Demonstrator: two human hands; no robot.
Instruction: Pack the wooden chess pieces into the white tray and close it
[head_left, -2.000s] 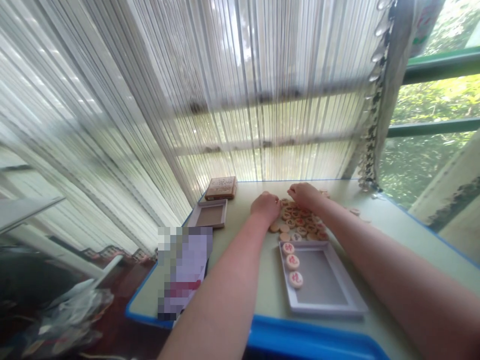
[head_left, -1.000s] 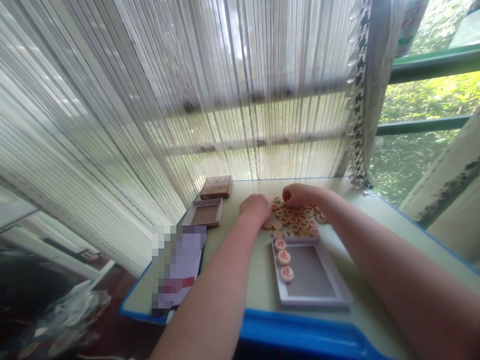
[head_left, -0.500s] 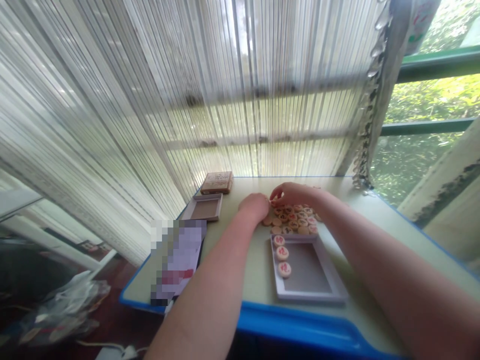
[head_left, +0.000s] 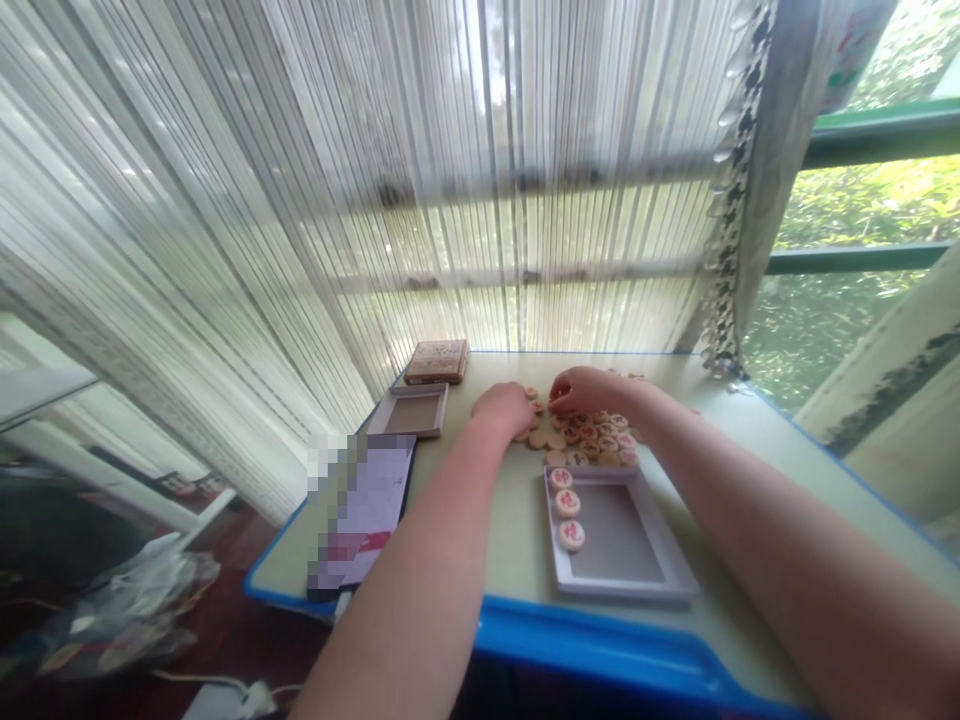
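Round wooden pieces (head_left: 589, 433) marked with red or black characters lie heaped on the table, some blank side up. My left hand (head_left: 504, 408) rests at the heap's left edge, its fingers bent down and mostly hidden behind the back of the hand. At the far side of the heap, my right hand (head_left: 574, 388) has its fingers curled together at the pieces; whatever they hold is too small to make out. Nearer me lies a shallow open box (head_left: 626, 590). Three red-marked pieces (head_left: 568, 503) form a column along its left wall.
An open box lid (head_left: 444, 410) and a closed wooden box (head_left: 437, 362) lie at the back left. A dark-edged tablet or phone (head_left: 367, 510), partly pixelated, is at the left. The table (head_left: 517, 540) has a blue rim; a string curtain hangs behind.
My hands have moved apart slightly, the left one leftward. Small pieces now show between them. The camera view has shifted a little.
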